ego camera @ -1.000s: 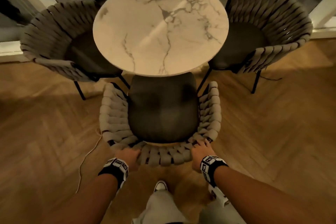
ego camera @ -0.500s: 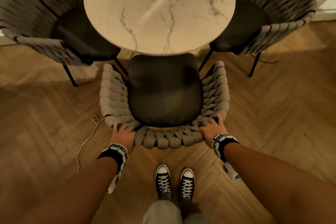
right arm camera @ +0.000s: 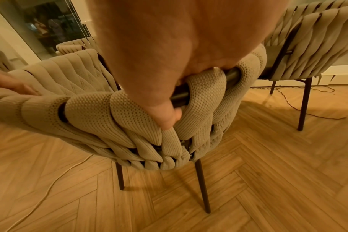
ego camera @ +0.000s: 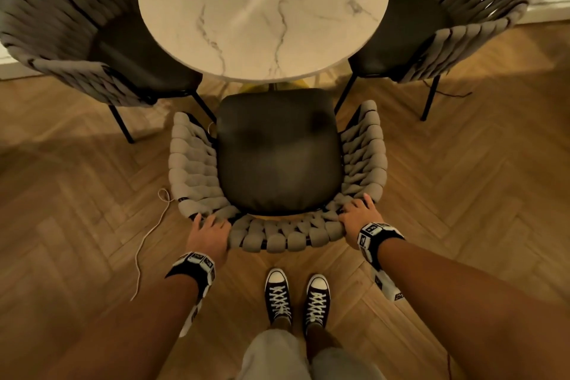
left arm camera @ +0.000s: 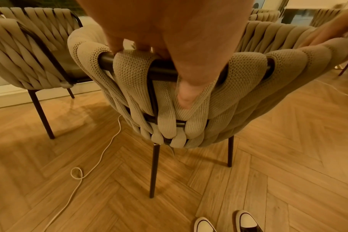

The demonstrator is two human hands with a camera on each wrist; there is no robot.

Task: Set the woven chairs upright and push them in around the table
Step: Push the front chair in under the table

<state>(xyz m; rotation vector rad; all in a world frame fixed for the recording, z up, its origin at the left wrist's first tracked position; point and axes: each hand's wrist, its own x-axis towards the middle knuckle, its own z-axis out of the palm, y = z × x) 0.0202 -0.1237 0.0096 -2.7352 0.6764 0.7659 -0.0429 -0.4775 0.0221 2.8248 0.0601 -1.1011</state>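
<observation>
The near woven chair (ego camera: 277, 241) stands upright on its legs, its dark seat cushion (ego camera: 277, 154) just short of the round marble table (ego camera: 262, 9). My left hand (ego camera: 209, 231) grips the left end of its back rim. The left wrist view shows the fingers over the top bar and the thumb (left arm camera: 185, 95) pressed down the weave. My right hand (ego camera: 359, 216) grips the right end of the rim, its thumb (right arm camera: 167, 116) behind the straps. Two more woven chairs stand upright, one at the left (ego camera: 77, 25) and one at the right (ego camera: 456, 9), with their seats partly under the tabletop.
A thin white cord (ego camera: 148, 244) lies looped on the herringbone wood floor left of the near chair. A dark cord (ego camera: 447, 94) trails by the right chair's legs. My two sneakers (ego camera: 277, 296) stand just behind the chair. Walls and window frames lie beyond the table.
The chair's seat front was under the table edge; it now shows just clear of it. My hands have slid outward along the back rim and my feet have come into view.
</observation>
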